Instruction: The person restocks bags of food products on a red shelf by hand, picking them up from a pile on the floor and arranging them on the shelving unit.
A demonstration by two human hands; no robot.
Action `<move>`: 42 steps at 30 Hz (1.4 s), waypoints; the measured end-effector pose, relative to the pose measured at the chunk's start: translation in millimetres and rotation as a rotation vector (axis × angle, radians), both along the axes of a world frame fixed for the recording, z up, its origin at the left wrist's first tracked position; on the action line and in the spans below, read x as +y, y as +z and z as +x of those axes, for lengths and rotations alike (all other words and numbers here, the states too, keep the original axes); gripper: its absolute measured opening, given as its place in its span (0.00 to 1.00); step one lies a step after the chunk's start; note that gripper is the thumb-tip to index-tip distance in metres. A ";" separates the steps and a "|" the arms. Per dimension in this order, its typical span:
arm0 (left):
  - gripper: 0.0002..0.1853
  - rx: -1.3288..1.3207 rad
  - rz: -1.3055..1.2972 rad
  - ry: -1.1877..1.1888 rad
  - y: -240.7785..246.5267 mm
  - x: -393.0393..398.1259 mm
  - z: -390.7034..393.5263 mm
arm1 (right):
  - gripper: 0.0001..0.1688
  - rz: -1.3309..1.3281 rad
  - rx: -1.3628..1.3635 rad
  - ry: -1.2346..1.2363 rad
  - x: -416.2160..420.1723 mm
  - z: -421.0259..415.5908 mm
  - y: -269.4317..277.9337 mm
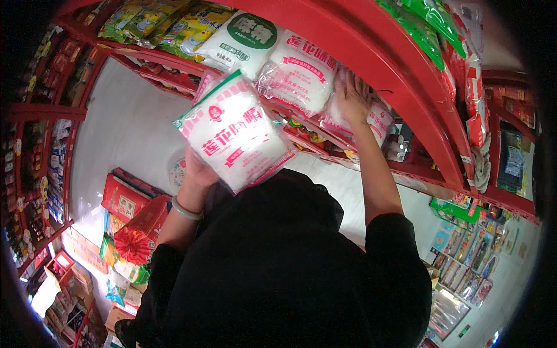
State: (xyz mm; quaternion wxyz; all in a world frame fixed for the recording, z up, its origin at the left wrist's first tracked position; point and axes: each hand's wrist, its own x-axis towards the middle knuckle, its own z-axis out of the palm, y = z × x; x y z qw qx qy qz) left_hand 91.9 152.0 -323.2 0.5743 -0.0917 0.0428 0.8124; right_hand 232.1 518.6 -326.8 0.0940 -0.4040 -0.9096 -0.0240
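My left hand point(198, 167) supports a clear plastic bag of white granules point(237, 135) from below, tilted in front of my chest. Pink print covers its face, and a green strip runs along its top edge. Behind it peeks a pink plastic edge point(205, 85); whether that is a second bag cannot be told. On the red shelf point(161, 58), my right hand point(352, 98) lies with fingers spread on a pink-printed bag point(335, 113), partly hiding it. Just left of that hand sits a similar pink-printed bag point(300, 74).
Farther left on the shelf are a white bag with a green oval point(243, 41) and several yellow packets point(191, 30). A red shelf beam point(370, 43) arches over my right hand. Red boxes point(124, 198) and a red fabric bundle point(141, 230) stand at my left.
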 end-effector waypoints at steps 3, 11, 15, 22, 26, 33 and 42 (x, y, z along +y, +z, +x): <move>0.30 0.011 0.007 -0.016 11.8 10.3 4.1 | 0.38 0.012 -0.226 -0.096 6.5 -11.2 -2.1; 0.29 -0.029 -0.031 -0.058 25.5 31.8 8.0 | 0.12 -0.340 0.856 0.167 -75.2 -5.0 33.4; 0.29 -0.004 -0.047 -0.032 20.6 37.4 8.1 | 0.24 -0.989 0.765 0.307 -169.0 -6.0 51.6; 0.19 0.342 -0.468 0.215 47.2 59.8 33.4 | 0.13 -1.131 0.978 0.177 -187.6 9.9 31.1; 0.19 0.636 -0.619 0.402 56.0 60.1 27.9 | 0.08 -1.059 1.118 0.012 -155.9 34.7 40.5; 0.17 0.668 -0.576 0.056 45.8 36.4 10.2 | 0.16 -1.206 1.436 -0.048 -23.2 55.8 47.4; 0.21 0.529 -0.367 -0.117 61.5 47.5 33.6 | 0.32 0.196 0.454 -0.011 -9.9 50.8 8.9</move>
